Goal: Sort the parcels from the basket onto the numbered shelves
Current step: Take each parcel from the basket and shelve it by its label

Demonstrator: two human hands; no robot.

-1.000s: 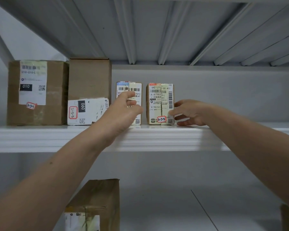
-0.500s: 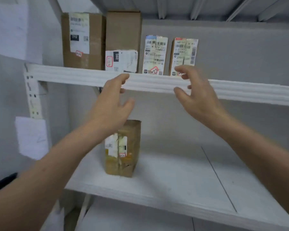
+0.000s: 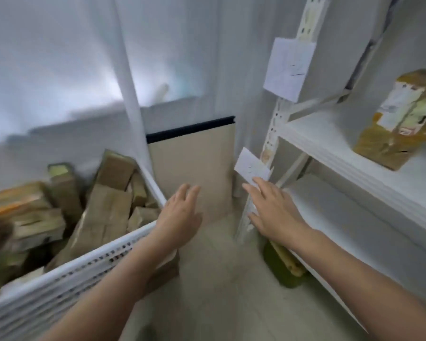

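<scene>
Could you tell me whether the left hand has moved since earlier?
Yes. The left hand was in front of the taped parcel; now it is far left of it and lower, by the basket rim.

Left hand (image 3: 180,215) and right hand (image 3: 273,212) outstretched, empty.

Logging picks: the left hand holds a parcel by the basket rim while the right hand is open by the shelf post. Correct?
No. The head view shows the left hand empty and open by the basket rim; the right hand is open by the shelf post.
</scene>
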